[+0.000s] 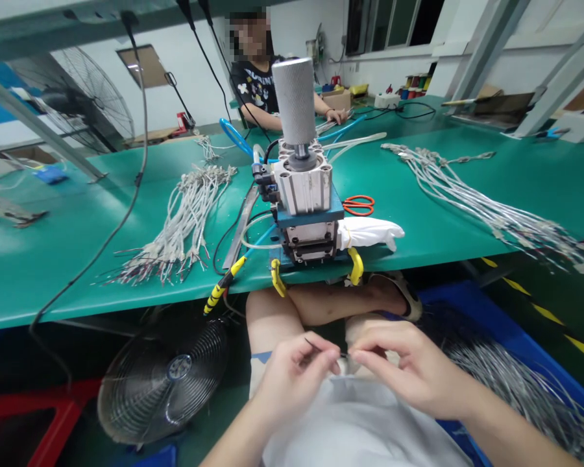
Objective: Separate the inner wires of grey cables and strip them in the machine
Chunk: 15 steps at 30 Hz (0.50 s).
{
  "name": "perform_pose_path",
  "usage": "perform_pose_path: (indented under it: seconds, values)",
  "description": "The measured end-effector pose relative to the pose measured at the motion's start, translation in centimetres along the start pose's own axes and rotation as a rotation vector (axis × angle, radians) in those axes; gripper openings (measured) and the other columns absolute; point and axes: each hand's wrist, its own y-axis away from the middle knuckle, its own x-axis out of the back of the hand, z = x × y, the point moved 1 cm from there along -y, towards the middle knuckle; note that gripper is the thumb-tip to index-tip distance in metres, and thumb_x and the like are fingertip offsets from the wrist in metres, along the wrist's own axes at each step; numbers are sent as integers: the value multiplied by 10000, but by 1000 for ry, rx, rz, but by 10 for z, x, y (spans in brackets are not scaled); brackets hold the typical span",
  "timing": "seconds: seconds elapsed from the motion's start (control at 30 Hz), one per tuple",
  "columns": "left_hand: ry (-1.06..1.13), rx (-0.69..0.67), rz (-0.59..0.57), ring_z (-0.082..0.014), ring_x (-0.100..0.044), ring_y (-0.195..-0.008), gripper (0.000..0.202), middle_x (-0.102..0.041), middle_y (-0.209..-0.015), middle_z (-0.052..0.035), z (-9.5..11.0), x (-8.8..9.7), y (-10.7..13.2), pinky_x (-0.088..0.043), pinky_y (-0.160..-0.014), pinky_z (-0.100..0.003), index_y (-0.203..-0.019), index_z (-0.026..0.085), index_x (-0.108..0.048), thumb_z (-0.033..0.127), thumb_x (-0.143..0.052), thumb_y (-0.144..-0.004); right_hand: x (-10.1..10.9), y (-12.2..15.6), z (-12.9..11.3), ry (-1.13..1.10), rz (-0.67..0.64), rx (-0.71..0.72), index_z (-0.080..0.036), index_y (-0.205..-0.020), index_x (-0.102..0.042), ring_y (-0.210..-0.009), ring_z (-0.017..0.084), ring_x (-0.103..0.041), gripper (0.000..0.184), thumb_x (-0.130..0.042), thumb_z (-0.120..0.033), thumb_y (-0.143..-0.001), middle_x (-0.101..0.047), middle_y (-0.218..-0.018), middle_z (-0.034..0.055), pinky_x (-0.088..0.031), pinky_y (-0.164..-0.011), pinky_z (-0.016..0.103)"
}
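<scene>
My left hand (pixel 292 376) and my right hand (pixel 409 370) meet low over my lap, fingers pinched together. Between the two pinches runs a short thin cable piece (pixel 343 355), with a dark wire end sticking up past my left thumb. Just beyond my knees, at the green bench's (pixel 48 259) front edge, stands a small pneumatic press (pixel 304 194) with a grey cylinder on top, a blue body and yellow clamps. A white cloth bundle (pixel 370 232) lies against its right side.
A bundle of grey cables (pixel 180 224) lies left of the press, a long spread of cables (pixel 491 207) right. Orange scissors (pixel 359 205) sit behind it. A blue bin (pixel 516 363) with several cables is at my right, a floor fan (pixel 168 376) at my left. Another person sits across the bench.
</scene>
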Motion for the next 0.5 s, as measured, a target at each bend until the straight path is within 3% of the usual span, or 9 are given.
perform_pose_path:
  seconds: [0.1,0.23,0.3,0.4,0.5]
  values:
    - [-116,-111,-97,-161,-655,-612,177,-766,-725,-102,1,-14,10,-455,-569,-230,-767,133,-729,248,-630,-859,7,2,-9,-1,-102,12,-184,-830,-707,-676,142,-621,215,-528,-194,-950,-683,-742,29,-431,-615,247]
    - [-72,-94,4,-161,-649,-643,251,-753,-744,-105,-6,-26,13,-462,-582,-228,-792,136,-710,304,-568,-912,12,-5,-5,109,-58,80,-172,-825,-649,-693,155,-602,247,-453,-178,-974,-645,-763,45,-435,-629,262]
    - [-48,-66,21,-166,-660,-650,264,-754,-757,-117,-8,-19,9,-472,-585,-228,-838,126,-705,331,-558,-917,13,-7,-1,229,-118,127,-173,-820,-621,-676,160,-580,241,-435,-162,-973,-616,-745,41,-423,-613,271]
    - [-85,-48,-102,-177,-676,-656,257,-759,-760,-138,-7,-1,3,-477,-588,-230,-865,102,-721,324,-593,-893,13,-3,-1,392,-298,202,-183,-778,-591,-640,168,-555,252,-423,-120,-954,-592,-711,35,-405,-569,277]
    - [-58,-20,-173,-162,-664,-632,236,-766,-768,-149,-7,2,4,-455,-551,-211,-847,96,-745,308,-643,-856,12,1,-4,370,-354,213,-195,-818,-609,-660,175,-575,228,-435,-128,-948,-612,-736,39,-432,-581,273]
